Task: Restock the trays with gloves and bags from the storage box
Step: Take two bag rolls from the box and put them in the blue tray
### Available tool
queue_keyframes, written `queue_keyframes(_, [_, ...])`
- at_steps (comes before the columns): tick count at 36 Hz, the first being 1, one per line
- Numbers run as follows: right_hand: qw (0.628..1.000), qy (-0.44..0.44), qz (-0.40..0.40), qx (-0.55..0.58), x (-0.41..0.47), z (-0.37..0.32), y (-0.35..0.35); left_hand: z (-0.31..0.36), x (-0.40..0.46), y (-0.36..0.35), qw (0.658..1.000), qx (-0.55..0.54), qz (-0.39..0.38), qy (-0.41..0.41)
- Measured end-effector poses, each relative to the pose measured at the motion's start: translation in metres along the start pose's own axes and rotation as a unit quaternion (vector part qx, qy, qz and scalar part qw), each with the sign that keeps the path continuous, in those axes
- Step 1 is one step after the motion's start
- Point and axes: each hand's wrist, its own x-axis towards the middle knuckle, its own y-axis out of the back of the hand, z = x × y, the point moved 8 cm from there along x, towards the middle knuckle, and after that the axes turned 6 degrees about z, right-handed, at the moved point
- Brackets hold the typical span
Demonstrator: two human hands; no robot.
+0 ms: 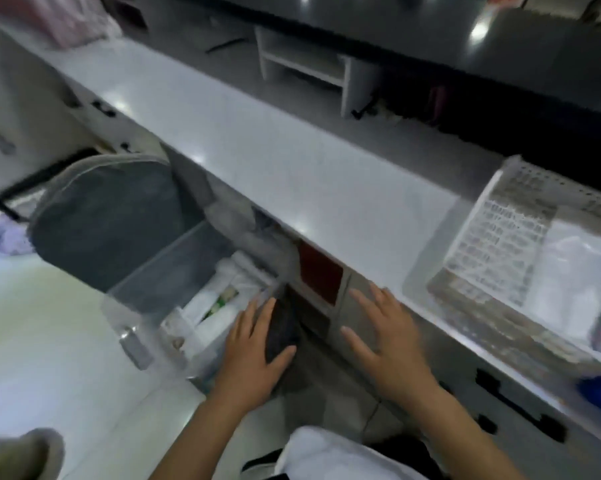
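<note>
Storage box (pixel 160 268) was a clear plastic bin w/ frosted walls, sat on the pale glossy floor under the counter overhang, left of centre. A grey clip latch (pixel 135 348) showed on its near-left corner. Inside, at the near end, lay white rolled/folded plastic packs (pixel 209 310) w/ a bit of green print; too blurred to tell gloves from bags.

Left hand (pixel 254 351) was at the box's near-right edge, fingers splayed and flat, thumb out, resting over a dark soft-looking item (pixel 281 332); not clearly gripping it. Right hand (pixel 385 334) hovered in front of the counter face, fingers spread wide, holding nothing.

Counter (pixel 257 140) ran diag. from far left to near right, smooth white top w/ light glints. On it at right sat a white plastic tray (pixel 493 233) w/ perforated lattice walls and base, rectangular. Crinkly clear plastic bags (pixel 576 282) lay in its right part.

A dark grey padded, rounded-edge cover (pixel 105 216) stood just left of the box. A red panel (pixel 320 271) showed under the counter lip. Black handles (pixel 513 400) were on the white cabinet front at near right.
</note>
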Motion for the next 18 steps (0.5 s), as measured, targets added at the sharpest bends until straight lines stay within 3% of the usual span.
queue_keyframes(4, [0.985, 0.002, -0.167, -0.035, -0.01, -0.008, -0.078, -0.08, -0.038, -0.001, 0.993, 0.0, -0.017, 0.116])
queue_keyframes(9, [0.973, 0.033, -0.219, -0.072, 0.008, -0.025, -0.112, -0.127, -0.067, -0.002, 0.977, -0.049, -0.008, 0.206])
queue_keyframes(18, [0.943, 0.08, -0.305, -0.109, 0.079, -0.059, -0.192, -0.173, -0.065, 0.007, 0.952, -0.076, -0.012, 0.296])
